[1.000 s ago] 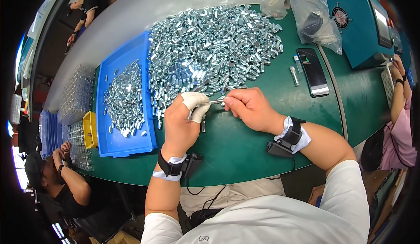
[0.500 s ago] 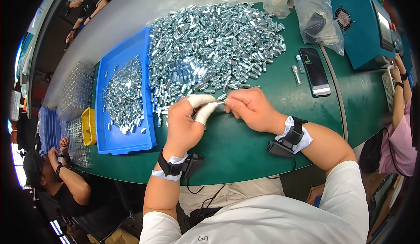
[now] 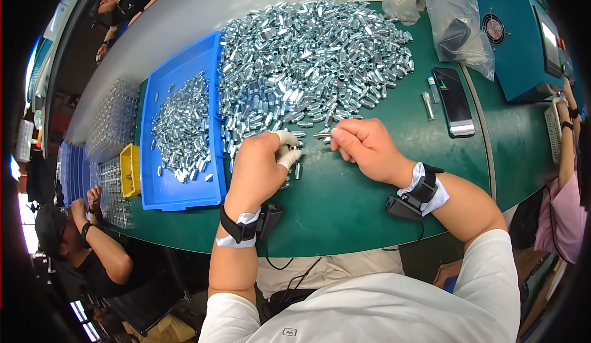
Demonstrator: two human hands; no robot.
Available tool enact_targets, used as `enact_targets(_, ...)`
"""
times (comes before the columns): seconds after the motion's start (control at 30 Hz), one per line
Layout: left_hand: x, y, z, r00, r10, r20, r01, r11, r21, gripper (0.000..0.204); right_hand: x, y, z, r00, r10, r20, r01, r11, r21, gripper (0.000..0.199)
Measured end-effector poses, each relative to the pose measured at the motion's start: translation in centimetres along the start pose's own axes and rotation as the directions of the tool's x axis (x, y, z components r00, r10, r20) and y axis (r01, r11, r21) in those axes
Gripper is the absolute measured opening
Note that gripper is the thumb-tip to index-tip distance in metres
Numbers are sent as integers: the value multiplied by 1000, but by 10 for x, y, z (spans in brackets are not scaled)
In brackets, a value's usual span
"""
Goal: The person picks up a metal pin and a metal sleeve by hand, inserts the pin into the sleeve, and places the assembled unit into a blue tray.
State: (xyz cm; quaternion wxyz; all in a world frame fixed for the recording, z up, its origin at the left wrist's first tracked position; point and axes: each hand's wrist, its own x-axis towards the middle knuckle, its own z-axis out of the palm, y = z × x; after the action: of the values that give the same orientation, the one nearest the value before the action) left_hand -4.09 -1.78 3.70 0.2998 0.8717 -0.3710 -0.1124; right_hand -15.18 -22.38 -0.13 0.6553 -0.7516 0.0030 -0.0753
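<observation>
My left hand (image 3: pixel 255 166), with white covers on its thumb and finger, is pinched around a small silver hex nut (image 3: pixel 293 148), mostly hidden by the fingertips. My right hand (image 3: pixel 369 149) grips a thin metal rod (image 3: pixel 322 135) that points left toward the left fingertips. A gap separates the rod's tip from the left hand. Just beyond both hands spreads a large pile of long silver hex nuts (image 3: pixel 314 60) on the green table (image 3: pixel 345 214). A few loose ones lie beside and under the left fingers.
Left of the pile, a blue tray (image 3: pixel 178 203) holds more nuts. Past it stand a yellow bin (image 3: pixel 129 169) and clear racks (image 3: pixel 111 124). To the right lie a phone (image 3: pixel 454 103), two small tubes (image 3: pixel 429 105) and a plastic bag (image 3: pixel 458 29). A teal machine (image 3: pixel 517 47) and other people are nearby.
My right hand has drawn back to the right, pulling the rod away from the left fingertips, where it met them before. The left hand stays pinched. The whole view has shifted slightly.
</observation>
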Motion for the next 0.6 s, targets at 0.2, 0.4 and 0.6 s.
enact_targets(0.2,1,1,6,989,-140,-46,73,731,-678,15,0,-5,-1,1000,15,-3,-15,1000,8,32)
enact_targets(0.4,0,8,17,997,-83,1,54,630,-775,13,-1,-3,-1,1000,-5,4,5,1000,11,32)
enact_targets(0.6,-3,10,25,1000,19,-25,-31,730,-683,15,0,1,-1,995,-80,65,86,991,-104,31)
